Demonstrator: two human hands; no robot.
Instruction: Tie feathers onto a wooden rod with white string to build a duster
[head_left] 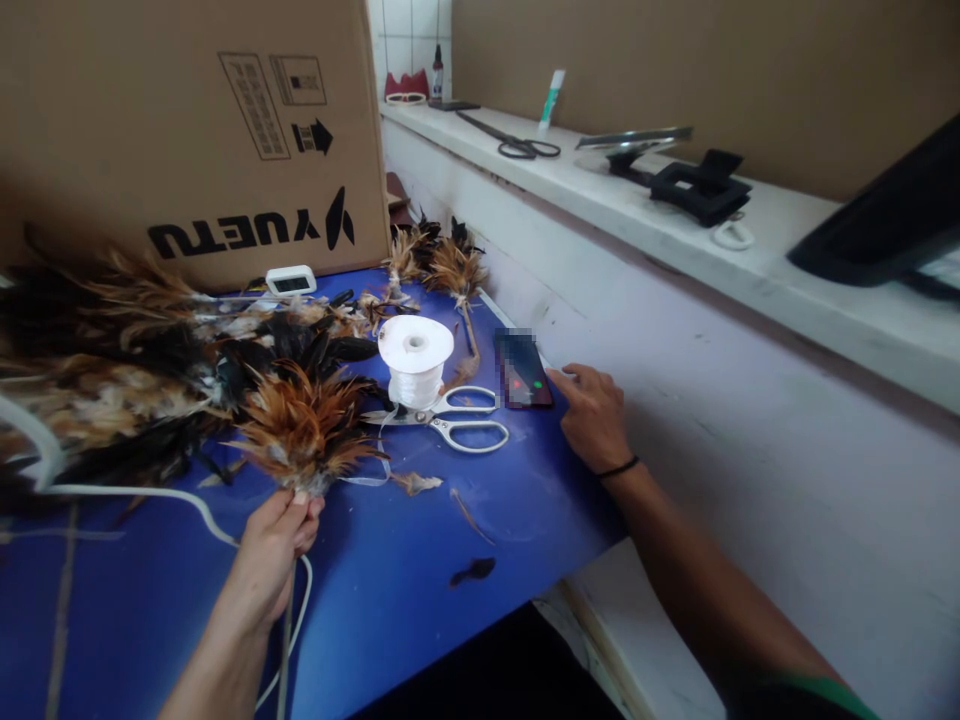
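Observation:
My left hand [281,535] is closed around the thin stick of a feather duster [307,420], just below its brown feathers. My right hand [594,410] is at the right edge of a smartphone [525,370] lying on the blue table. Its index finger points at the phone, whose lit screen shows a red and a green spot; whether the fingertip touches it I cannot tell. The other fingers are partly curled, holding nothing. Between the hands lie silver scissors [469,420] with white-grey handles, against a spool of white ribbon [415,360].
Loose dark and tan feathers [112,380] heap at the left. More feather bundles [454,268] lie near the wall. A large cardboard box [187,130] stands behind a small white digital display [291,281]. A white cable [150,492] crosses the table. The ledge [750,260] holds black scissors [517,145] and a glue stick [552,98].

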